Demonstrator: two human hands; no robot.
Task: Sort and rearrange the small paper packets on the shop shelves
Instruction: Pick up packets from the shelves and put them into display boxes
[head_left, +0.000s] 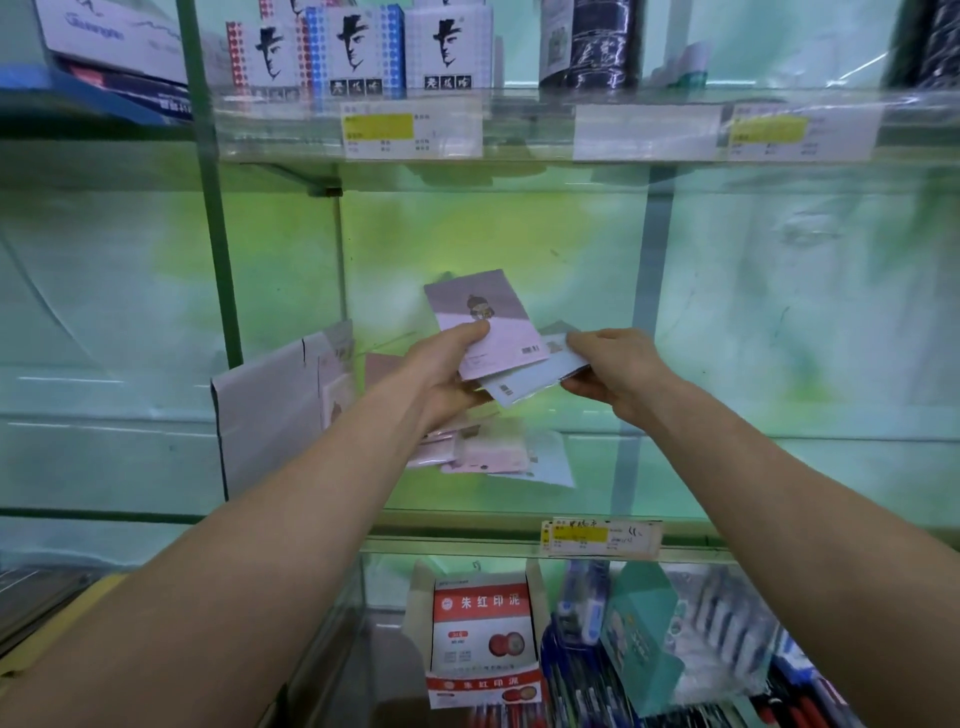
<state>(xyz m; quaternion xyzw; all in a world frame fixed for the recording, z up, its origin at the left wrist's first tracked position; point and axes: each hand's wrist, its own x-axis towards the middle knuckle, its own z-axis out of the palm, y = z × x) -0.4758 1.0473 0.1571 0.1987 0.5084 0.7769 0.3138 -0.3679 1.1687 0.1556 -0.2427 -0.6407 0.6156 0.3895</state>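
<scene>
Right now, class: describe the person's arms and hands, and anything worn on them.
The left arm and right arm are bare to the frame's edge; no sleeve shows. The left hand and right hand wear no gloves, and no ring, watch or bracelet is visible.

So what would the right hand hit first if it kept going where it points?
Probably the pink packet in the left hand; the right hand already pinches the blue packet beneath it.

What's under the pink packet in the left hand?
A light blue packet, barcode corner showing, pinched by the right hand. The pink packet and left hand cover its rest; whether more packets lie between can't be seen.
</scene>
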